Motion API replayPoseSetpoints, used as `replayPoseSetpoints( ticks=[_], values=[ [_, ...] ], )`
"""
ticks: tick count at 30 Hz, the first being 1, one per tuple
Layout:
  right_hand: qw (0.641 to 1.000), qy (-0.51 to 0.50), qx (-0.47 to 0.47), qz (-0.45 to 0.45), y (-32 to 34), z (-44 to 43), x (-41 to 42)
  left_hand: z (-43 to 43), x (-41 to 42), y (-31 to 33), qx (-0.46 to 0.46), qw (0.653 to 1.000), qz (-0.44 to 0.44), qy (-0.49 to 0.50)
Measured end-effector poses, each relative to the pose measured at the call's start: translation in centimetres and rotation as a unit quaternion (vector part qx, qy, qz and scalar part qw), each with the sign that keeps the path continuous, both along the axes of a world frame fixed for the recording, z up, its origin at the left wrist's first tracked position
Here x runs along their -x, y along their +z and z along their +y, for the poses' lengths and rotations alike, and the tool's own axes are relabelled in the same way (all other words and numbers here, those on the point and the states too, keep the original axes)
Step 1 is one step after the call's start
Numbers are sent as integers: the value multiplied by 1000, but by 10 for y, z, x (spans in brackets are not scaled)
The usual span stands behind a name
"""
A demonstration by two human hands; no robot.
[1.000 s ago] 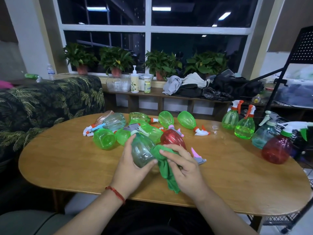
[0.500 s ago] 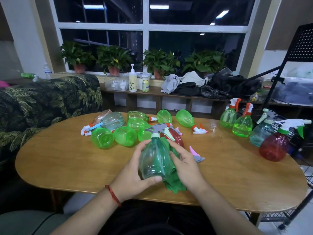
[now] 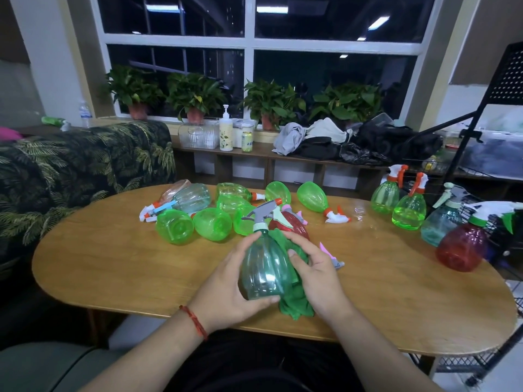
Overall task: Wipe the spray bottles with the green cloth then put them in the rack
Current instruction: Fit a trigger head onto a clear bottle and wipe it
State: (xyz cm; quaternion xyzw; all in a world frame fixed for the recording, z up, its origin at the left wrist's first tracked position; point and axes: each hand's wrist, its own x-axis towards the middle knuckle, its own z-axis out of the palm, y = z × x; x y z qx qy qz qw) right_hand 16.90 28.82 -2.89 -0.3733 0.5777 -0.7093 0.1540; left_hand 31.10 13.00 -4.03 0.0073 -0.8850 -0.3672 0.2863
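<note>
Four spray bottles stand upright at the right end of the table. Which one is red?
The red bottle closest to the camera, with a white-and-green trigger; the teal bottle and two green bottles stand farther back.

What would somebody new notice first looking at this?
Front and centre, the left hand grips an upright teal spray bottle while the right hand presses the green cloth to its side. Behind them a heap of green bottles lies on the wooden table; a red bottle stands at its right end.
</note>
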Motion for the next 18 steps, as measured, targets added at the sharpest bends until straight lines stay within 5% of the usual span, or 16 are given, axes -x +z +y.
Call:
replayPoseSetpoints(
  ticks=[12, 18],
  values=[
    [951, -92, 23, 296, -15, -1, 0, -10, 11, -8, -84, 983, 64, 150],
    [987, -59, -24, 147, -11, -3, 4, -3, 2, 0, -50, 997, 24, 46]
  ],
)
